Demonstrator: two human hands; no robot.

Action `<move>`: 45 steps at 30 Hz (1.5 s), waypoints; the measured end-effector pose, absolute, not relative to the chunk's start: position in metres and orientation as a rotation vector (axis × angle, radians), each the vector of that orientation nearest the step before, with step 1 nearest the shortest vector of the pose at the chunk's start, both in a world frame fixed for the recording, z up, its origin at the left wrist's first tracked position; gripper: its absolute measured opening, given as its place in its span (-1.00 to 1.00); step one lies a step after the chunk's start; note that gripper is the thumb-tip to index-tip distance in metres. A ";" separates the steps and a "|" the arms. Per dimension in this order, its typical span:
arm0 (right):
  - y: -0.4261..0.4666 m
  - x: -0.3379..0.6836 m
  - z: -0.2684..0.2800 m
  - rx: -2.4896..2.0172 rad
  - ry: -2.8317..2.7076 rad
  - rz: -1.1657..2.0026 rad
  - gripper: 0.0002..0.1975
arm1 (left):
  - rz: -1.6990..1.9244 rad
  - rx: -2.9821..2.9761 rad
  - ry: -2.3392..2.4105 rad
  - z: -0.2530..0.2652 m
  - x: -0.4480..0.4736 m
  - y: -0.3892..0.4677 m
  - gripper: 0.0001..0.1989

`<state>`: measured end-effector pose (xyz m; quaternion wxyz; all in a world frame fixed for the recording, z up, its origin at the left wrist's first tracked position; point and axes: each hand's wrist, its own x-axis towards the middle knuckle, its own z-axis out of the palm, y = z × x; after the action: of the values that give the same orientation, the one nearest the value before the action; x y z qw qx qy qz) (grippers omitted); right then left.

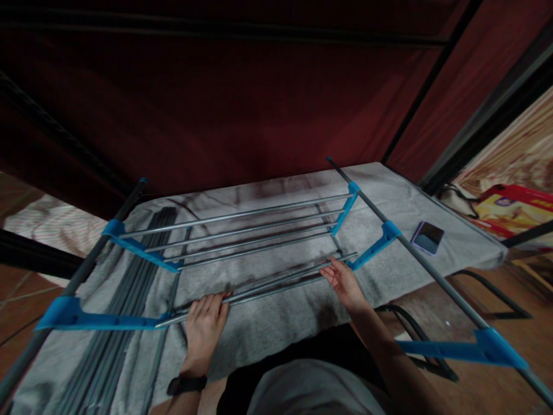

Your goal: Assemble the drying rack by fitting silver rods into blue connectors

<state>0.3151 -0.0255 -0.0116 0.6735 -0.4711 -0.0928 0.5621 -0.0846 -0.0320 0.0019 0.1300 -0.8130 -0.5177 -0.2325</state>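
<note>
A partly assembled rack of grey metal tubes and blue plastic brackets stands over the bed-like surface in front of me. My left hand is closed over a grey metal rod, near the front left bracket. My right hand pinches the same rod towards its right end, beside a blue bracket on the right side. A second thin rod runs close beneath the held one, nearly parallel. Several rods span the rear pair of brackets. Whether the held rod's left end touches its bracket I cannot tell.
A bundle of loose grey tubes lies on the left of the grey blanket. A phone rests at the right. Past the edge are a red and yellow box and dark metal chair-like frames. Dark red fabric hangs behind.
</note>
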 end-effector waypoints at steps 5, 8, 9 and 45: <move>-0.026 0.316 -0.015 -1.041 -0.224 1.265 -0.77 | -0.626 -2.365 -1.518 -0.006 -0.090 -0.035 -0.71; -0.028 0.317 -0.019 -1.040 -0.234 1.278 -0.78 | -0.598 -2.365 -1.528 -0.008 -0.091 -0.036 -0.69; -0.028 0.317 -0.019 -1.042 -0.235 1.284 -0.79 | -0.595 -2.363 -1.525 -0.008 -0.091 -0.036 -0.69; -0.022 0.315 -0.007 -1.035 -0.176 1.246 -0.78 | -0.541 -2.315 -1.560 -0.006 -0.113 -0.045 -0.60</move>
<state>0.3153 -0.0219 -0.0073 0.6861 -0.4622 -0.0785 0.5563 -0.1133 -0.0451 -0.0065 0.1484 -0.8051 -0.5426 -0.1881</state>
